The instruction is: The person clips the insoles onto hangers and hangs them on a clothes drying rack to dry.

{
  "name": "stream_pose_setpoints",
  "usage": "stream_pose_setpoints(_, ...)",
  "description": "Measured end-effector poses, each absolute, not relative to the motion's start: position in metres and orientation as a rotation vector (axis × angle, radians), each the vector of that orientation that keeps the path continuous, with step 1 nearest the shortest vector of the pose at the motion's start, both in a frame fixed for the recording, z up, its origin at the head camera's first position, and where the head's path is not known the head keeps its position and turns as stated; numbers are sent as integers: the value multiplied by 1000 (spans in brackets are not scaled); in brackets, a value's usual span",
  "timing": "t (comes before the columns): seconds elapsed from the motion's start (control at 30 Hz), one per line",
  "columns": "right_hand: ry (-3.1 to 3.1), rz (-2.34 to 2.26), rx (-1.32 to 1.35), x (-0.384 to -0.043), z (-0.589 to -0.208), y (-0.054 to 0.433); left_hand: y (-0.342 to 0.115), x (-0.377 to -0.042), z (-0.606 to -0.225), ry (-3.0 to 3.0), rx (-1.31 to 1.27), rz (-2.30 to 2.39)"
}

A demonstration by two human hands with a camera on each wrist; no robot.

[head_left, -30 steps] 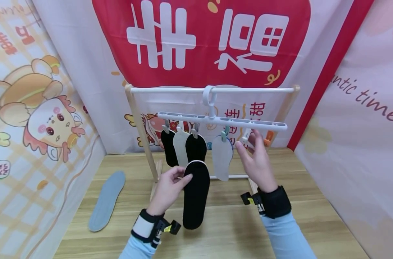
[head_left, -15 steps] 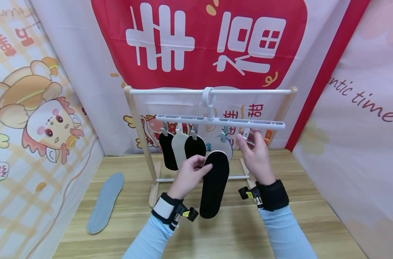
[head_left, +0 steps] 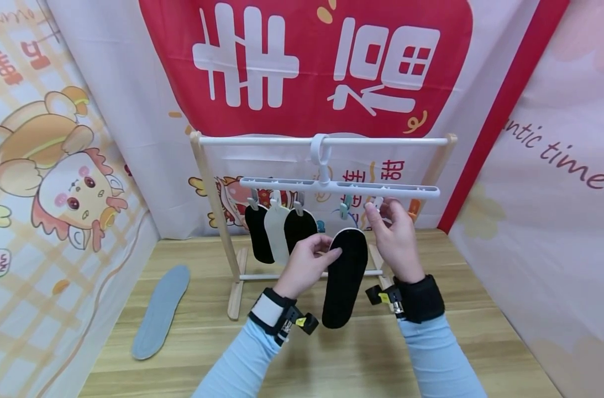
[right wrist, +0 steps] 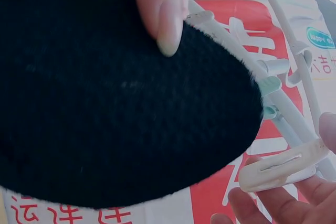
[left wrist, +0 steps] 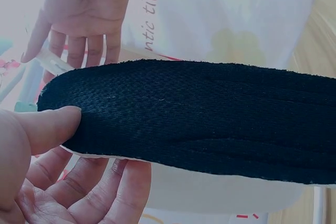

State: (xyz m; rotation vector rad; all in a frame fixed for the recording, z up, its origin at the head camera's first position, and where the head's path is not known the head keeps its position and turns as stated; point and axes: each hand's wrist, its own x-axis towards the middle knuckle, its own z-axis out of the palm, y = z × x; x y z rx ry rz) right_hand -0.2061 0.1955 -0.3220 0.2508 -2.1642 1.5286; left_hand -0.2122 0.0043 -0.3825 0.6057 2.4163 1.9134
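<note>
My left hand (head_left: 304,264) pinches a black insole (head_left: 347,284) near its rounded upper end, thumb on the dark face and fingers behind. The insole hangs downward, its top just below and left of my right hand (head_left: 397,243). That right hand pinches a white clip (right wrist: 281,169) hanging from the pale blue hanger bar (head_left: 292,185). In the right wrist view, the insole's tip is close to the clip but apart from it. A pale insole (left wrist: 226,190) shows behind the black one in the left wrist view; in the head view it is mostly hidden below the green clip (head_left: 345,209).
Clipped along the hanger's left side are a black insole (head_left: 258,237), a white insole (head_left: 276,235) and another black insole (head_left: 299,224). An orange clip (head_left: 414,208) hangs at right. The hanger hooks on a rack (head_left: 262,141). A grey insole (head_left: 161,312) lies on the wooden table (head_left: 222,359).
My left hand has carried the black insole rightward and slightly up, close to my right hand. The right hand has stayed at the white clip.
</note>
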Motion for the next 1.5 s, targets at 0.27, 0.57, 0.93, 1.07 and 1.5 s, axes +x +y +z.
stream_pose_setpoints(0.27, -2178, 1589, 264, -205, -320, 196, 11, -219, -386, 2390, 570, 1901)
stream_pose_setpoints(0.57, -2174, 1658, 273, -204, -321, 194, 18, -222, -385, 2409, 577, 1888)
stream_pose_setpoints(0.93, -2166, 1608, 240, -206, -321, 189, 21, -226, -385, 2450, 581, 1845)
stream_pose_setpoints(1.07, -2151, 1600, 238, -207, -322, 188, 22, -226, -385, 2444, 570, 1833)
stream_pose_setpoints(1.5, -2129, 1568, 242, -211, -324, 190, 28, -229, -379, 2416, 612, 1865)
